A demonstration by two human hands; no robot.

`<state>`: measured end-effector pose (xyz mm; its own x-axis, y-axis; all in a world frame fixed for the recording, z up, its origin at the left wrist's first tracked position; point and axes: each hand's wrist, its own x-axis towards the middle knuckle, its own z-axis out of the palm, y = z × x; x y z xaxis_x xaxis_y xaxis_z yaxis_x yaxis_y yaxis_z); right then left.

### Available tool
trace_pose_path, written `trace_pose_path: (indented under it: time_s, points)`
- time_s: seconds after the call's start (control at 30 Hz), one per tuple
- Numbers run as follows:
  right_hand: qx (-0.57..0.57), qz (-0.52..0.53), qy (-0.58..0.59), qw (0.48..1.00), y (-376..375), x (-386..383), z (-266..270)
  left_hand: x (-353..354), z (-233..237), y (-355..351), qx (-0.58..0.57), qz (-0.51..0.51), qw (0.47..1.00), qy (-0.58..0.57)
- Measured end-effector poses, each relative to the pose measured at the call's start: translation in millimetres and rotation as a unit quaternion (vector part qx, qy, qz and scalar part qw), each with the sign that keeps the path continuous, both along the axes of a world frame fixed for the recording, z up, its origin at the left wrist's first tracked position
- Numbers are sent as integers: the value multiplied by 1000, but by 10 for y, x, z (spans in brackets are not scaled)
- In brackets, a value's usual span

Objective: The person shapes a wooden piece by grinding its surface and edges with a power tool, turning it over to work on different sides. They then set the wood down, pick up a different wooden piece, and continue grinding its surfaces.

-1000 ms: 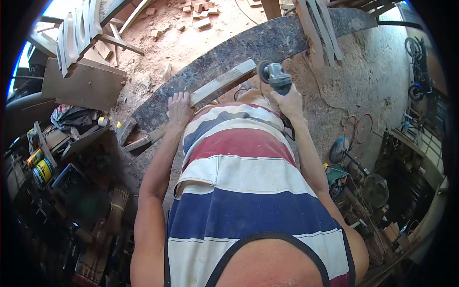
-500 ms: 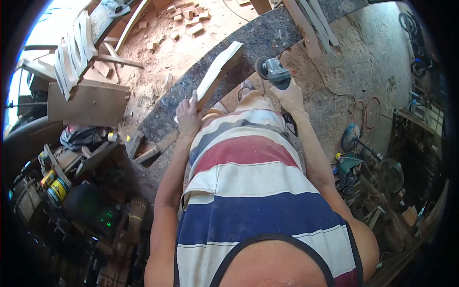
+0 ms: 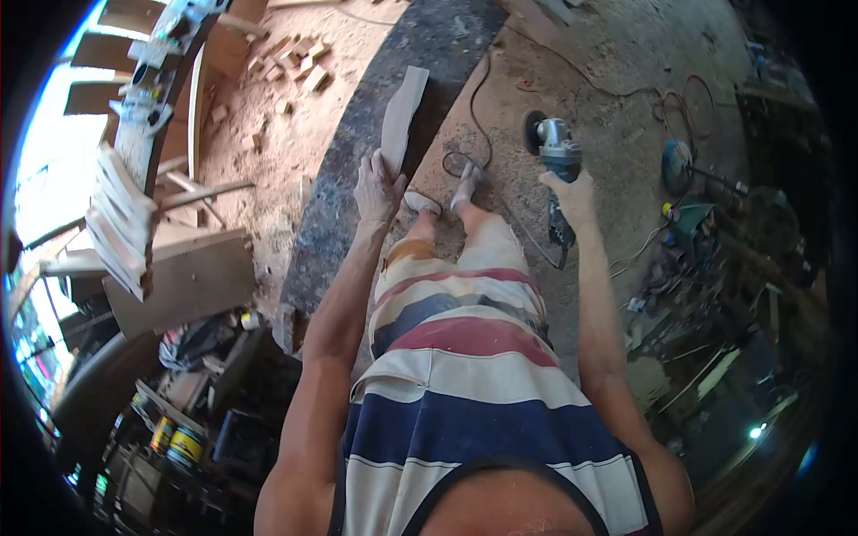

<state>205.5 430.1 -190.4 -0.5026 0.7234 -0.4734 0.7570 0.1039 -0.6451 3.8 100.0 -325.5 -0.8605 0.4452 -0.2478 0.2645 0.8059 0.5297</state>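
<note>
My left hand [image 3: 379,189] is closed around the near end of a wavy-edged wooden piece [image 3: 405,116], its fingers on the wood over the dark bench. The piece points away from me, its broad pale face turned up. My right hand [image 3: 574,195] grips an angle grinder [image 3: 560,154] by its body, out to the right over the floor. The grinder's round disc [image 3: 534,132] faces left, well apart from the wood. Whether the disc spins cannot be made out.
The long dark bench [image 3: 344,170] runs away from me. A power cord [image 3: 487,121] loops on the floor by my feet. Wood offcuts [image 3: 308,67] lie in sawdust beyond. Several shaped slats [image 3: 121,219] stand at left, above a board [image 3: 183,277]. Clutter and cans [image 3: 185,444] crowd both sides.
The camera view has shifted and turned. The wooden piece has rolled, so its broad face shows instead of the bright edge. The grinder has moved right, farther from the wood.
</note>
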Motion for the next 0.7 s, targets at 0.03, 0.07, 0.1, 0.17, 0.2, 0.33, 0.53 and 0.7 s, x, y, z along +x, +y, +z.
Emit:
trace_pose_path:
  time_s: [0.03, 0.07, 0.1, 0.17, 0.2, 0.33, 0.53, 0.7]
  points:
    - [-15, -14, -12, 1000, -59, 22, -23, -30, 11, 115, 0, -10, 1000, 8]
    - [-30, -27, -23, 999, -76, 53, -69, -49, 17, 246, 1, -28, 1000, 12]
    - [-69, -51, 7, 996, -87, 158, -319, -72, 20, 381, 1, -45, 999, 17]
    - [-130, -115, 12, 985, -136, 259, -710, -110, -26, 659, 1, -72, 997, 20]
    - [-171, -162, 59, 970, -183, 246, -817, -125, -72, 811, 2, -81, 997, 19]
    - [-312, -298, 160, 888, -447, 49, -1127, -149, -165, 1119, -6, -113, 993, 20]
    - [-496, -355, 228, 759, -690, -211, -1550, -287, -506, 1173, 9, -164, 972, 168]
    - [-498, -339, 249, 758, -835, -656, -1761, -391, -580, 1166, -2, -162, 980, 119]
